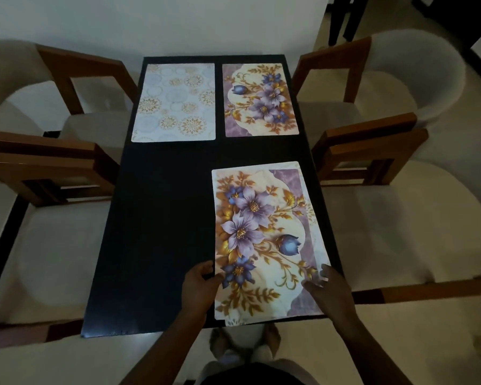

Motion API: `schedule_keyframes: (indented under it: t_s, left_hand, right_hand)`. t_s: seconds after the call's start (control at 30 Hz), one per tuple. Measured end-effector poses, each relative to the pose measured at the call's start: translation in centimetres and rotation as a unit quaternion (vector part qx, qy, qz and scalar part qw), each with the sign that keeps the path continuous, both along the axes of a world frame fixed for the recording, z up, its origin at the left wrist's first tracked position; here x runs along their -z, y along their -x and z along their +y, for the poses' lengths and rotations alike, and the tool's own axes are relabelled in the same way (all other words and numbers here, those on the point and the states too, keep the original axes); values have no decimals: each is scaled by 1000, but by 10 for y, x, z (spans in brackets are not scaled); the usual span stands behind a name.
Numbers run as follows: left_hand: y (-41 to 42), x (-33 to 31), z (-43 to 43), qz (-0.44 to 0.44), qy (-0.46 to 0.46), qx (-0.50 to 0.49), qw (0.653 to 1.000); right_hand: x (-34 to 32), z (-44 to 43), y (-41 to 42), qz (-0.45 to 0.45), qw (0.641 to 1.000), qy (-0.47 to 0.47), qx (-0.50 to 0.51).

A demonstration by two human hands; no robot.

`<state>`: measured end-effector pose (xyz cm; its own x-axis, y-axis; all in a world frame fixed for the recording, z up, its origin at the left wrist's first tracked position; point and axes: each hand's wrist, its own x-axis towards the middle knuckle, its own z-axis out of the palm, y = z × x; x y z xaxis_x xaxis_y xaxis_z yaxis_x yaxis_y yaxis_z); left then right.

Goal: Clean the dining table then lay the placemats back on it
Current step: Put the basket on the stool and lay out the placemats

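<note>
Left hand [202, 279] pinches, right hand [329, 287] lies flat, fingers spread.

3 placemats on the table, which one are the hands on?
The near-right floral placemat: left hand pinches its left edge, right hand rests on its right edge. The far floral placemat and circle-patterned placemat lie untouched.
</note>
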<state>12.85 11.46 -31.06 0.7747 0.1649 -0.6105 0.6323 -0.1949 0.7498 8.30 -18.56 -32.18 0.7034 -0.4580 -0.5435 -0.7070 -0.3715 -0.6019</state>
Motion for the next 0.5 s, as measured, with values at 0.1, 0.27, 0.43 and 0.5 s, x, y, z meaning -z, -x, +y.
schedule_keyframes:
  t_s: [0.1,0.27,0.43,0.5]
  left_hand:
    - [2,-3,-3,14,3,-38,999]
    - [6,-13,-8,-10,16,-8,1000]
    - [4,-33,4,-52,-9,-44,998]
    - [-1,-41,18,-54,-12,-72,996]
  right_hand:
    - [-3,-10,-7,7,1000,-10,-17]
    - [1,-31,-13,-8,997,-70,-15]
    - [-3,-29,-22,-45,989,-113,-80]
    - [-8,-19,-32,-68,985,-122,-102]
